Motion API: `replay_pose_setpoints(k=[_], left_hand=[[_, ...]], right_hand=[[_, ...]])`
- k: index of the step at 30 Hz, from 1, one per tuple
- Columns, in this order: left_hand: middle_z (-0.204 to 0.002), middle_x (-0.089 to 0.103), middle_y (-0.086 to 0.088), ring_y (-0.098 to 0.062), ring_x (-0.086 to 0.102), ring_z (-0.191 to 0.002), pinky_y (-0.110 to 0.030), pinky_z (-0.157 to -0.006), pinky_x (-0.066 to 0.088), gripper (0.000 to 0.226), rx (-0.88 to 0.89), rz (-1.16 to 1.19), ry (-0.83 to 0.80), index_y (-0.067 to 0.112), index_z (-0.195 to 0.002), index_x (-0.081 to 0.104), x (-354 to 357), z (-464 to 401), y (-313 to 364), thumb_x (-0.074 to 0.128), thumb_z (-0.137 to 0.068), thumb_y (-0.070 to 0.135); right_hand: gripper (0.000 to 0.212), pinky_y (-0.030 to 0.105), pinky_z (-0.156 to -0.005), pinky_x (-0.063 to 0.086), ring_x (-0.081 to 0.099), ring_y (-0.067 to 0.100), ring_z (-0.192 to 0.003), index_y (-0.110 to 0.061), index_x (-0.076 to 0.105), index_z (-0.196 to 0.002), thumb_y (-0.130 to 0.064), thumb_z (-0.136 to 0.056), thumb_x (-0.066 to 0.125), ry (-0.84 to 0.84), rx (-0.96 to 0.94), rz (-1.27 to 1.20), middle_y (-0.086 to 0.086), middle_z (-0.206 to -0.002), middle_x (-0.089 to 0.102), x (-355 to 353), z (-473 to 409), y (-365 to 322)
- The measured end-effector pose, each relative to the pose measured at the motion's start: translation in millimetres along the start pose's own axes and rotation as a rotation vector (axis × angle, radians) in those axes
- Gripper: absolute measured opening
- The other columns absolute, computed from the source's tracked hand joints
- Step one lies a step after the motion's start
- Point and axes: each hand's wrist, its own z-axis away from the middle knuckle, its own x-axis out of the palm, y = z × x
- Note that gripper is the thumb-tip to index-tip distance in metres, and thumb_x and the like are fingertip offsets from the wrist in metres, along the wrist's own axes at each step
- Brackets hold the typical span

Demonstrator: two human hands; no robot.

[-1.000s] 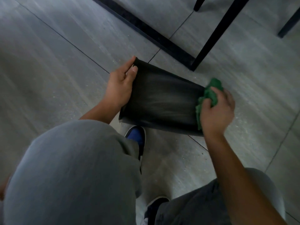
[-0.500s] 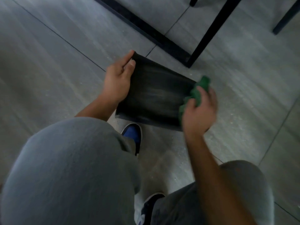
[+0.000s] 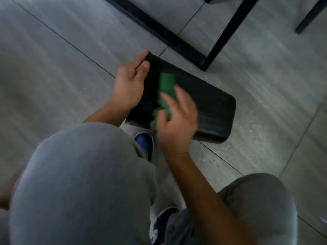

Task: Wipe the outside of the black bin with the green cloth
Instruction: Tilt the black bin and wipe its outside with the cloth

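The black bin [image 3: 210,105] lies on its side on the grey tiled floor, its flat outer wall facing up. My left hand [image 3: 129,85] grips the bin's left end, fingers curled over the edge. My right hand [image 3: 177,121] holds the green cloth [image 3: 166,92] and presses it onto the left part of the bin's upper wall, close to my left hand. The right hand and cloth are blurred by motion. The right half of the bin's wall is uncovered.
Black metal furniture legs [image 3: 228,30] and a floor bar [image 3: 159,32] stand just beyond the bin. My grey-trousered knees [image 3: 85,183] fill the foreground, with a blue shoe [image 3: 144,143] under the bin's near edge. Another dark leg [image 3: 311,15] is at the top right.
My right hand has swept the green cloth from the bin's right end across its wall to the left part. My left hand keeps its grip on the left end.
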Motion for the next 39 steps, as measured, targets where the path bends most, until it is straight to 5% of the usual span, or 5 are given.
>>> replay_pose_setpoints(k=[9, 16, 23, 28, 39], left_hand=[[-0.144, 0.057, 0.004, -0.008, 0.056, -0.126, -0.009, -0.101, 0.045, 0.046, -0.068, -0.043, -0.018, 0.022, -0.156, 0.042, -2.9, 2.1, -12.3, 0.036, -0.111, 0.035], [-0.129, 0.066, -0.001, -0.014, 0.066, -0.115, -0.035, -0.101, 0.054, 0.045, 0.031, -0.030, -0.050, 0.015, -0.154, 0.045, -1.1, 6.2, -2.1, 0.038, -0.111, 0.028], [-0.146, 0.057, -0.001, -0.012, 0.057, -0.129, -0.033, -0.113, 0.047, 0.048, -0.059, -0.019, -0.027, 0.020, -0.157, 0.039, 2.6, 7.7, -2.1, 0.036, -0.111, 0.033], [-0.130, 0.064, 0.001, -0.013, 0.065, -0.116, -0.039, -0.103, 0.054, 0.046, -0.052, -0.007, -0.007, 0.016, -0.155, 0.042, 2.5, 13.3, -0.3, 0.038, -0.112, 0.029], [-0.111, 0.072, -0.009, -0.017, 0.070, -0.098, -0.032, -0.090, 0.058, 0.045, 0.008, -0.046, -0.024, 0.017, -0.156, 0.040, 7.0, 11.7, 0.2, 0.036, -0.112, 0.028]], right_hand=[[0.043, 0.051, -0.101, 0.046, 0.058, 0.047, -0.115, -0.005, 0.071, -0.124, -0.014, -0.083, 0.059, -0.006, 0.334, 0.286, 0.026, -0.133, 0.061, -69.4, -5.7, 114.6], [0.058, 0.040, -0.089, 0.040, 0.054, 0.030, -0.110, -0.016, 0.059, -0.136, -0.032, -0.080, 0.059, -0.200, -0.177, 0.152, 0.013, -0.130, 0.060, -14.9, 10.9, 10.9], [0.046, 0.043, -0.091, 0.044, 0.057, 0.037, -0.111, -0.012, 0.064, -0.127, -0.026, -0.083, 0.062, -0.106, 0.347, 0.315, 0.018, -0.123, 0.060, -70.3, -23.7, 100.9], [0.041, 0.034, -0.080, 0.038, 0.055, 0.026, -0.098, -0.018, 0.066, -0.117, -0.033, -0.080, 0.060, -0.205, -0.159, 0.128, 0.011, -0.115, 0.061, -16.0, 10.1, 4.0], [0.034, 0.038, -0.077, 0.045, 0.057, 0.029, -0.093, -0.015, 0.066, -0.110, -0.032, -0.081, 0.061, -0.234, -0.094, 0.203, 0.013, -0.113, 0.058, -32.6, -3.2, 22.4]])
